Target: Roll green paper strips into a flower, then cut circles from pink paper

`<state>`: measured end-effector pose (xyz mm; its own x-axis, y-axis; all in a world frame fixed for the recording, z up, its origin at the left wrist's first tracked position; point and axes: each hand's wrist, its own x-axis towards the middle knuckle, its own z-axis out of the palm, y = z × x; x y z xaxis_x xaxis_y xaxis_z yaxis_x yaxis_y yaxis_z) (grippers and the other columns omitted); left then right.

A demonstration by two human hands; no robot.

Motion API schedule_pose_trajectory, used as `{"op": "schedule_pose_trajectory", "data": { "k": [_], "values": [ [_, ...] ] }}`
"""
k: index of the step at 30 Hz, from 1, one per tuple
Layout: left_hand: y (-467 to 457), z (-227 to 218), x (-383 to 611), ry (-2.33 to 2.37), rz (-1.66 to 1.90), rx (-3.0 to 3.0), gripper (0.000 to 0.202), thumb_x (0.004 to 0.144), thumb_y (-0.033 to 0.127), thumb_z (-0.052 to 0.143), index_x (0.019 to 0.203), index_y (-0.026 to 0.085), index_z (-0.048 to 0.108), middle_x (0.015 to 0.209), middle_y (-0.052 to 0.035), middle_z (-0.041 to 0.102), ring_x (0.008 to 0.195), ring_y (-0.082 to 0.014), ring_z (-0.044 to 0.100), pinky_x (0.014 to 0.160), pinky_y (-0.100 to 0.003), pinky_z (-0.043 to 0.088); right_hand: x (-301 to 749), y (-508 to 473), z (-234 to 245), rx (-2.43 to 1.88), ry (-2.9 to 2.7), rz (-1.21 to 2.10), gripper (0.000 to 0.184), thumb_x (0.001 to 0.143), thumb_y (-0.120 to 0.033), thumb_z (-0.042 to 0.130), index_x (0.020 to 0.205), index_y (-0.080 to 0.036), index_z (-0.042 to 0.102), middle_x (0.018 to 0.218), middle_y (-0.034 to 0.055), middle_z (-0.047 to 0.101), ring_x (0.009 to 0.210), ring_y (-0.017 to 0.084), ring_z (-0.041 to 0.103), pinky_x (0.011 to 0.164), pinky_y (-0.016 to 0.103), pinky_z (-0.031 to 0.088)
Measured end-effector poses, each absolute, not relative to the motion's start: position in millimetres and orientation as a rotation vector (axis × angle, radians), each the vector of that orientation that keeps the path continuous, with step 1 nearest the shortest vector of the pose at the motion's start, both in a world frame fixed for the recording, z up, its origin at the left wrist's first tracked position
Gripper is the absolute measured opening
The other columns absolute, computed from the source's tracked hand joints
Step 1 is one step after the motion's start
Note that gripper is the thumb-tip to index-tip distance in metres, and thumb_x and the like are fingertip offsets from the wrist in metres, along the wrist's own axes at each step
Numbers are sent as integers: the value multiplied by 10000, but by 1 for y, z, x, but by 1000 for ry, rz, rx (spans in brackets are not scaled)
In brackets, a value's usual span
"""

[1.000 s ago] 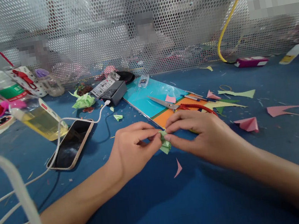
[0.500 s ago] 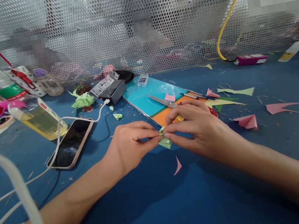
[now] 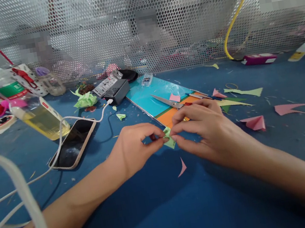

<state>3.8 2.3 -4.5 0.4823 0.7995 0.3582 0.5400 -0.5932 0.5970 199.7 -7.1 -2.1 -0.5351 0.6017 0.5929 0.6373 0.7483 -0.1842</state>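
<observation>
A small folded piece of light green paper (image 3: pixel 169 137) is pinched between both hands just above the blue table (image 3: pixel 161 199). My left hand (image 3: pixel 135 148) grips its left side with thumb and fingers closed. My right hand (image 3: pixel 208 131) pinches its right side with thumb and forefinger, the other fingers curled. Most of the paper is hidden by the fingertips. Right behind my right hand lie scissors (image 3: pixel 169 102) with red handles on a stack of coloured paper sheets (image 3: pixel 152 94).
A phone (image 3: pixel 72 144) on a white charging cable (image 3: pixel 21 192) lies to the left, beside a bottle of yellow liquid (image 3: pixel 40 120). A power adapter (image 3: pixel 115 91) sits behind. Pink scraps (image 3: pixel 182 167) and a pink folded shape (image 3: pixel 254 122) are scattered about. A perforated metal screen (image 3: pixel 136 22) closes the back.
Both hands stayed together on the green paper and shifted slightly away from me; the fingers have worked it so less of it hangs below them.
</observation>
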Motion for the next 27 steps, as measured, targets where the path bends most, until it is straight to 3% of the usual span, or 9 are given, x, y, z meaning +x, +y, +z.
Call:
{"op": "schedule_pose_trajectory", "data": {
  "k": [5, 14, 27],
  "values": [
    [3, -4, 5, 1133, 826, 2295, 78, 783, 173, 644, 771, 198, 718, 727, 22, 698, 596, -75, 570, 499, -165, 389, 197, -9, -4, -980, -2324, -74, 137, 856, -174, 553, 756, -204, 642, 851, 16, 627, 804, 176, 586, 904, 455, 289],
    [1, -6, 8, 1252, 780, 2186, 44, 668, 182, 725, 647, 171, 688, 569, 61, 627, 447, -41, 448, 461, -173, 358, 189, -15, -10, -984, -2355, -64, 186, 879, -166, 506, 732, -185, 618, 855, 17, 634, 790, 161, 576, 934, 428, 270],
    [1, -7, 12, 1161, 912, 2272, 78, 693, 133, 702, 646, 162, 647, 617, 64, 641, 500, -42, 498, 479, -148, 383, 193, -15, -2, -953, -2295, -142, 81, 817, -177, 581, 800, -195, 658, 880, 36, 623, 843, 192, 596, 957, 442, 290]
  ]
}}
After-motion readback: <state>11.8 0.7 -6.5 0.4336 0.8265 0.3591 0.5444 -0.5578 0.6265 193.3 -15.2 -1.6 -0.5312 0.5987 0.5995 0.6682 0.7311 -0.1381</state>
